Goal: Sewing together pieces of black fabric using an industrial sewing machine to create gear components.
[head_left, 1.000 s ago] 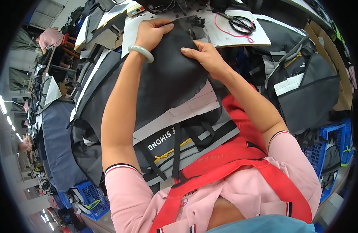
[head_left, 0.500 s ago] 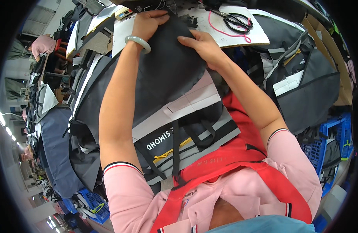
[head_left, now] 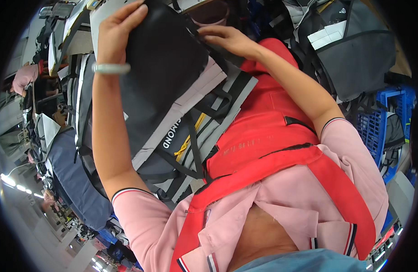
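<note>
My left hand (head_left: 119, 34) is closed in a pinch on the upper left edge of a large black fabric panel (head_left: 166, 59). By the panel's right edge, my right hand (head_left: 231, 41) has its fingers stretched out, the tips at or just beside the cloth. Whether they touch it, I cannot tell. Below the black panel lies a bag piece with a white-backed strip (head_left: 184, 106), black webbing straps (head_left: 194, 140), a yellow cord (head_left: 184, 147) and grey bands (head_left: 236, 102). This piece runs down to my red apron (head_left: 268, 136).
A pale worktop (head_left: 102, 11) lies beyond my left hand. Other dark bag pieces (head_left: 358, 54) are piled at the right, above a blue plastic crate (head_left: 372, 122). At the left hangs blue-grey fabric (head_left: 77, 172). A person in pink (head_left: 25, 77) is farther off.
The black panel and both hands have shifted left in the picture. My right hand has gone from pinching the panel to stretched fingers. The scissors and pink cord are out of view.
</note>
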Available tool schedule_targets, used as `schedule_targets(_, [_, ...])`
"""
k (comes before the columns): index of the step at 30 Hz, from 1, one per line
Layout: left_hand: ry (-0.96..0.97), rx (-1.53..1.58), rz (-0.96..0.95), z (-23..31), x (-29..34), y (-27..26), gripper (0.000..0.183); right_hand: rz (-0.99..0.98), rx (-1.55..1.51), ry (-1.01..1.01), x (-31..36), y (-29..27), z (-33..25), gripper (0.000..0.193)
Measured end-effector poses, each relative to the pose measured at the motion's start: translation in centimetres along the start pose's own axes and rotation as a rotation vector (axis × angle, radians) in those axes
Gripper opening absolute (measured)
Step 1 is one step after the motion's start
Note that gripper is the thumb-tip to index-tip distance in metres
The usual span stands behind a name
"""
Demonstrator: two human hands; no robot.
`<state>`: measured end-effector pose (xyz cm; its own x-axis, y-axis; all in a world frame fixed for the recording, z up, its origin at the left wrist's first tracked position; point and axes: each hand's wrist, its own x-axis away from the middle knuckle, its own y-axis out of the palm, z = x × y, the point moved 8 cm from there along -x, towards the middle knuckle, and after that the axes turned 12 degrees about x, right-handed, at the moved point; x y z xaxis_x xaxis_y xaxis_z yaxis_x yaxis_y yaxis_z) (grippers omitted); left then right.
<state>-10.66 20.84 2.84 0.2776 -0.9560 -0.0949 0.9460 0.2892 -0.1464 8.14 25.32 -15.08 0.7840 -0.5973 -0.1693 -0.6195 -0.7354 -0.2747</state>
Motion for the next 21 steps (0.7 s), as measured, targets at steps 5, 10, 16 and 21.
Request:
schedule_targets(5, [0.042, -0.106, -0.108, 4.0, 9.8, 4.1, 0.020, -0.170, -0.105, 0.447, 4.9, 2.8, 5.5, 0.046])
schedule_targets(10, [0.085, -0.290, -0.384, 4.4, 15.1, 10.2, 0.012, -0.132, -0.107, 0.361, 4.4, 3.7, 3.5, 0.066])
schedule_targets(16, [0.160, -0.336, -0.441, 3.5, 17.3, 12.1, 0.010, -0.145, 0.011, 0.229, 2.9, 2.6, -1.0, 0.067])
schedule_targets(21, [0.153, -0.281, -0.481, 2.3, 18.7, 13.4, 0.011, -0.107, -0.251, 0.237, 0.9, 2.1, -4.0, 0.055])
